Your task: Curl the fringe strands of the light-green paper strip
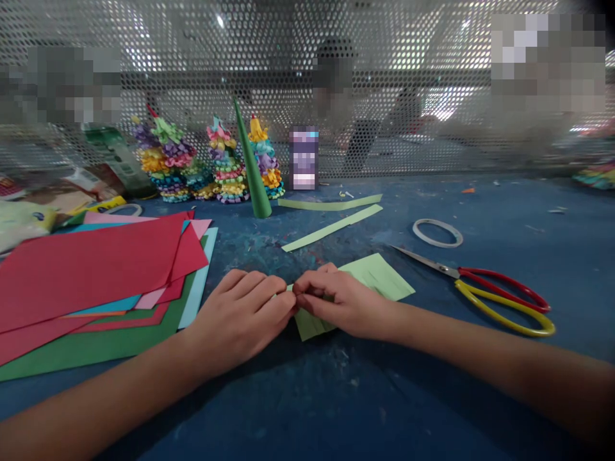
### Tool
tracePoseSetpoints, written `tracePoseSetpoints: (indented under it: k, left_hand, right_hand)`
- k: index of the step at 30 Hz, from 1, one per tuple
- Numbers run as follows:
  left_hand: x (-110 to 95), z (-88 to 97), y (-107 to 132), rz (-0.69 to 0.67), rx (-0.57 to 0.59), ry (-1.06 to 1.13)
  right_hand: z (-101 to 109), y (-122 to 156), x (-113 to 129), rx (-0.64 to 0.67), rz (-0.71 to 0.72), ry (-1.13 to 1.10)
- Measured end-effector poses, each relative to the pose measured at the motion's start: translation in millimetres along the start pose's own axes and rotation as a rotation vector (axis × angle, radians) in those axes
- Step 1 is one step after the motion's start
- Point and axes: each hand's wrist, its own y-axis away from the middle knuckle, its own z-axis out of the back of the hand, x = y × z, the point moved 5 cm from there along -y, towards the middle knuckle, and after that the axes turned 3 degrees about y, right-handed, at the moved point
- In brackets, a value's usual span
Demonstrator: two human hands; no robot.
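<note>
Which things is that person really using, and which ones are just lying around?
Using: left hand, right hand, pale green paper.

Lying around: scissors, white ring, green strips, red paper, green cone, paper trees.

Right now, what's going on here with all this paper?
A person's left hand and right hand are pinching a light green paper together on a blue table. Scissors lie to the right, near a white ring. Colored sheets are piled on the left, and paper trees stand behind.
</note>
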Motion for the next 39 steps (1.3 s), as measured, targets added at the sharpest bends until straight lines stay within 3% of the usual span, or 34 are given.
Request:
tracePoseSetpoints:
  k: [4, 11, 23, 28, 39]
  left_hand:
    - [-0.3, -1.1, 0.1, -0.003, 0.024, 0.022]
    - [2.8, -6.1, 0.4, 0.054, 0.062, 0.173]
    - [9.9, -8.3, 0.5, 0.143, 0.055, 0.357]
    - [11.0, -9.0, -0.2, 0.163, 0.070, 0.398]
    - [7.6, -10.1, 1.8, 0.148, 0.124, 0.322]
  right_hand:
    - [-1.4, -0.6, -1.1, 0.057, -0.032, -0.052]
    - [0.8, 0.8, -1.9, -0.018, -0.050, -0.017]
    - [-1.9, 8.9, 8.5, -0.092, 0.131, 0.203]
    - [-4.6, 9.3, 7.9, -0.104, 0.145, 0.310]
    - [-1.6, 4.7, 4.7, -0.060, 0.048, 0.123]
